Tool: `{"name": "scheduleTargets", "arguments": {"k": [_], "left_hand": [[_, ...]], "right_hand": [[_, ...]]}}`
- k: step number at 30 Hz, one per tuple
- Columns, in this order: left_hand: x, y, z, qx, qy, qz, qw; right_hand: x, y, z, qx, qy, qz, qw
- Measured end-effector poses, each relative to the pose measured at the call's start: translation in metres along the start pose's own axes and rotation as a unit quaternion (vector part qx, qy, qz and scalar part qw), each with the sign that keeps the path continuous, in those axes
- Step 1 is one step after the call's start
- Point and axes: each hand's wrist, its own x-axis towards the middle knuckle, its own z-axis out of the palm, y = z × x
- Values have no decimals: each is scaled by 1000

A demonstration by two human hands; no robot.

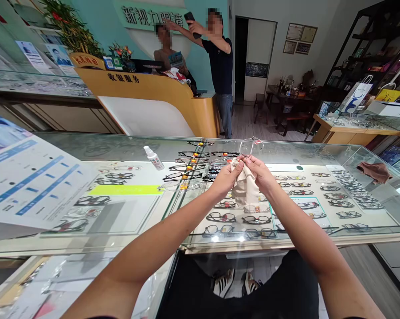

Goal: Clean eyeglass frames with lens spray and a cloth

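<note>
Both hands meet above the glass display counter (173, 217). My left hand (227, 178) is closed on a cream cleaning cloth (245, 188) that hangs down below the fingers. Beside it, my right hand (259, 172) pinches a pair of thin-framed eyeglasses (252, 145), whose lenses stick up past the fingertips. Part of the frame is hidden by fingers and cloth. Just left of the hands, several dark eyeglasses (183, 176) lie in a column on the glass top. A white spray bottle (153, 158) stands farther left.
A printed leaflet (30, 177) stands at the left. Rows of eyeglasses (256, 219) lie inside the case. On the right rests a brown cloth (374, 172). Beyond is a wooden reception desk (147, 95), with a person (221, 66) holding up a phone and another person seated.
</note>
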Motion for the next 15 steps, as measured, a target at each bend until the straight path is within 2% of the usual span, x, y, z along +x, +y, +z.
{"name": "scheduleTargets", "arguments": {"k": [7, 12, 15], "left_hand": [[-3, 5, 2, -2, -22, -14, 1000], [-4, 12, -9, -24, -62, -61, 996], [-4, 14, -12, -14, -85, -50, 995]], "right_hand": [[4, -4, -4, 24, 5, -13, 1000], [5, -8, -8, 48, -10, -18, 999], [4, -9, -8, 52, -14, -18, 998]]}}
